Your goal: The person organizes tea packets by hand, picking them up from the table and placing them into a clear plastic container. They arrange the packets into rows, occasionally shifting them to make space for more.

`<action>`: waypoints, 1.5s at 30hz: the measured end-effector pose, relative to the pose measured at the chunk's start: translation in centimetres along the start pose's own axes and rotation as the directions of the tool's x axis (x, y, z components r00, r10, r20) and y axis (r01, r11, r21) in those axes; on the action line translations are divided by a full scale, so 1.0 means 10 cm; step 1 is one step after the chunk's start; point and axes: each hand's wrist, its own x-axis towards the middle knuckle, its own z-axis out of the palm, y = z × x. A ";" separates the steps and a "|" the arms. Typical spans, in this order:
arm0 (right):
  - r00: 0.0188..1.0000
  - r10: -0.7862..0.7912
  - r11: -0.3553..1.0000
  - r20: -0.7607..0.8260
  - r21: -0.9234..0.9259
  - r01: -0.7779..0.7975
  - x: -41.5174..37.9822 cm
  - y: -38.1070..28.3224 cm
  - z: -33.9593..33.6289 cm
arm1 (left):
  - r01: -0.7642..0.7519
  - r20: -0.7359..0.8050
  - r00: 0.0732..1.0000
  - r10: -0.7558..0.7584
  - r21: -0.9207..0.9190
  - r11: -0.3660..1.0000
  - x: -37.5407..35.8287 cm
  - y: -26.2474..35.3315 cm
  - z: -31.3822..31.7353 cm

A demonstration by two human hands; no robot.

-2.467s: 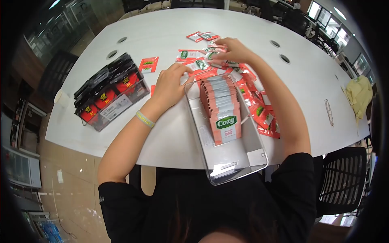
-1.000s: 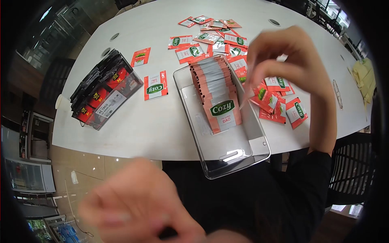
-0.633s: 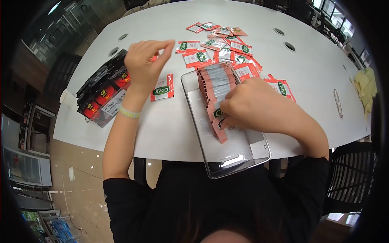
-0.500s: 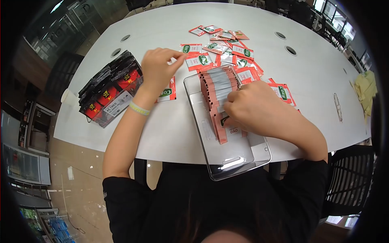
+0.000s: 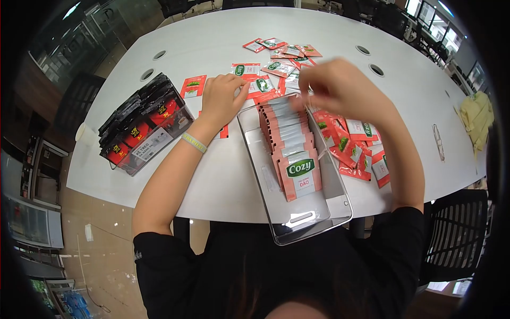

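A clear plastic box (image 5: 265, 204) lies tilted before me with a row of pink Cozy sachets (image 5: 300, 175) standing in its left part. My left hand (image 5: 224, 100) is over the table left of the box, its thumb and fingers apart at the edge of a loose sachet (image 5: 260, 85); nothing shows held in it. Above the far right corner of the box hangs my right hand (image 5: 332, 90), blurred, with fingers bent; whether it holds anything cannot be made out. Loose red and white sachets (image 5: 363, 129) lie right of the box and others beyond it.
On the left stands a clear holder with black and red packets (image 5: 139, 130), a paper cup (image 5: 82, 132) behind it. A pen-like item (image 5: 438, 142) and yellow cloth (image 5: 476, 119) lie at the right. The white table (image 5: 202, 37) has round cable holes.
My right hand has moved from the front of the sachet row up and away, uncovering the front sachet. My left hand has shifted slightly right and down, baring a sachet behind it.
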 end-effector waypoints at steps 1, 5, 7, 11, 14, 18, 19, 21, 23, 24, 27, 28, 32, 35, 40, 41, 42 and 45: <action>0.997 0.043 0.998 -0.057 -0.037 -0.045 0.15 0.15 0.04 | -0.002 -0.007 1.000 0.002 -0.005 1.000 -0.01 -0.01 0.01; 0.986 0.115 0.993 -0.120 0.030 -0.112 0.81 0.99 0.63 | -0.029 -0.008 1.000 0.029 -0.028 0.999 -0.03 -0.03 0.04; 0.991 0.131 0.986 -0.011 -0.103 -0.131 1.09 1.30 0.94 | -0.024 0.016 1.000 0.024 -0.040 0.999 -0.02 -0.01 0.02; 0.911 0.394 0.902 0.124 -0.245 -0.356 1.31 1.42 1.17 | 0.033 0.109 0.994 -0.024 -0.080 0.996 -0.01 0.02 -0.03; 0.781 0.504 0.862 0.367 -0.162 -0.480 1.41 1.40 1.00 | 0.009 0.059 0.998 -0.001 -0.132 0.991 -0.02 0.01 0.00; 0.862 0.443 0.894 0.246 -0.047 -0.446 1.29 1.28 0.92 | 0.029 0.089 0.996 -0.016 -0.148 0.989 -0.03 0.01 -0.02; 0.907 0.394 0.918 0.147 -0.015 -0.397 1.19 1.22 0.90 | 0.029 0.088 0.996 -0.016 -0.145 0.989 -0.03 0.02 -0.02; 0.918 0.392 0.920 0.065 -0.030 -0.391 1.11 1.20 0.80 | 0.019 0.085 0.996 -0.005 -0.157 0.987 -0.03 0.00 -0.02; 0.939 0.336 0.941 -0.071 -0.017 -0.338 0.94 1.11 0.65 | 0.023 0.096 0.995 -0.007 -0.161 0.987 -0.03 0.00 0.00; 0.957 0.240 0.970 -0.164 0.007 -0.242 0.82 1.09 0.54 | 0.019 0.090 0.996 -0.004 -0.169 0.985 -0.02 0.00 0.00; 0.898 0.062 0.997 -0.436 0.068 -0.036 0.39 0.95 0.24 | 0.020 0.106 0.994 -0.005 -0.141 0.990 -0.05 -0.02 -0.02; 0.906 0.197 0.971 -0.375 0.205 -0.126 0.23 0.74 0.05 | 0.027 0.112 0.994 -0.012 -0.140 0.990 -0.06 -0.03 -0.01; 0.960 0.074 0.726 -0.271 0.674 0.134 -0.27 0.48 -0.08 | 0.089 0.076 0.994 -0.075 -0.210 0.974 -0.01 0.06 -0.15; 0.967 0.102 0.560 -0.235 0.817 0.139 -0.50 0.21 0.10 | 0.065 -0.021 0.997 -0.073 -0.255 0.965 0.03 0.20 -0.33; 0.998 0.054 0.513 -0.037 0.858 0.004 -0.61 -0.07 0.26 | -0.119 -0.087 0.992 0.089 -0.450 0.885 0.12 0.65 -0.79; 1.000 -0.002 0.568 0.017 0.823 -0.013 -0.63 -0.07 0.26 | -0.195 -0.130 0.980 0.154 -0.425 0.884 0.10 0.71 -0.81; 0.995 -0.057 0.624 0.076 0.781 -0.023 -0.63 -0.07 0.26 | -0.271 -0.175 0.960 0.218 -0.395 0.878 0.09 0.77 -0.81; 0.990 -0.097 0.822 0.102 0.568 0.022 -0.61 -0.17 0.21 | -0.396 -0.142 0.918 0.370 -0.356 0.847 0.03 0.85 -0.77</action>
